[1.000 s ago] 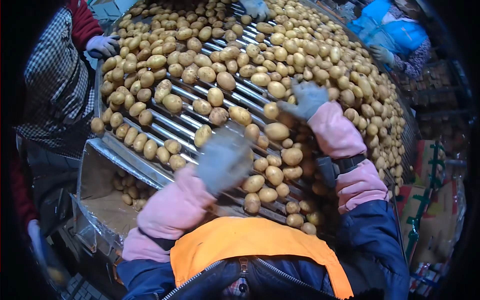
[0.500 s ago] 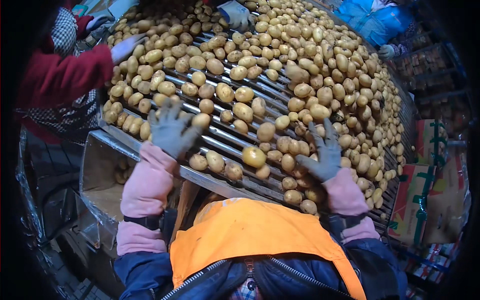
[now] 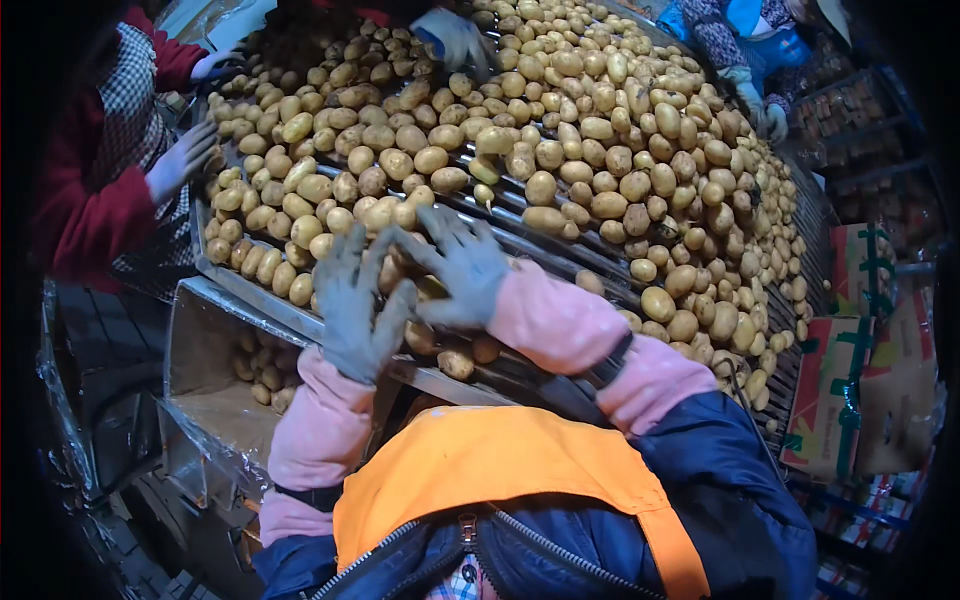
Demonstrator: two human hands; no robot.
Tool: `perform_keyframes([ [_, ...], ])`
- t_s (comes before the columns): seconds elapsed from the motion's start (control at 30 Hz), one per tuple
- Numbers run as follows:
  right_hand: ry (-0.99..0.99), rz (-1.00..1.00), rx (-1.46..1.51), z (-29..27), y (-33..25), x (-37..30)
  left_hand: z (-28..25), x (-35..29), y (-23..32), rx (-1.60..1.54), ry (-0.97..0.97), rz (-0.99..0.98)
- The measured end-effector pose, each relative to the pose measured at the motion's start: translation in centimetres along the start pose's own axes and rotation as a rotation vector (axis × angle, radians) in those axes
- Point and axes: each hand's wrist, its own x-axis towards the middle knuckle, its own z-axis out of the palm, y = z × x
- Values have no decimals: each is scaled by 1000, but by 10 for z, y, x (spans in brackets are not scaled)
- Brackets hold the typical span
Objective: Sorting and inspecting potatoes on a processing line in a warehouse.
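Both of my hands wear grey gloves and rest among potatoes on a metal roller table [image 3: 520,240]. My left hand [image 3: 358,295] lies over potatoes near the table's front rim, its fingers spread. Close beside it, my right hand [image 3: 462,268] reaches leftward with fingers apart, against potatoes that it partly covers. A few potatoes [image 3: 456,363] sit just below the two hands by the rim. Dense potatoes [image 3: 680,170] are heaped over the table's right side, and more [image 3: 380,140] lie beyond my hands. Bare rollers show to the right of my right hand.
A lined box [image 3: 225,370] with potatoes stands below the table's left front edge. At the left is a co-worker's gloved hand [image 3: 182,160]; another person's glove [image 3: 455,40] is at the far side, and a person in blue [image 3: 765,50] at the far right. Cartons [image 3: 830,390] stand right.
My right hand has swept left across the rollers to beside my left hand, and potatoes there have bunched leftward. The left co-worker's near hand has drawn back from the potatoes to the rim.
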Motion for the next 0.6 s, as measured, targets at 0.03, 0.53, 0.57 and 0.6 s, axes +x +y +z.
perform_keyframes([
  [0.03,-13,-80,-36,-4,7,-23,-1,-9,7,-30,-34,11],
  [0.53,-114,590,-309,-59,117,-61,3,-38,8,-96,-128,-55],
  [0.57,-130,577,-290,-59,123,-58,0,-40,4,-84,-116,-78],
  [0.6,-146,566,-271,-59,128,-57,-4,-40,-1,-72,-100,-93],
])
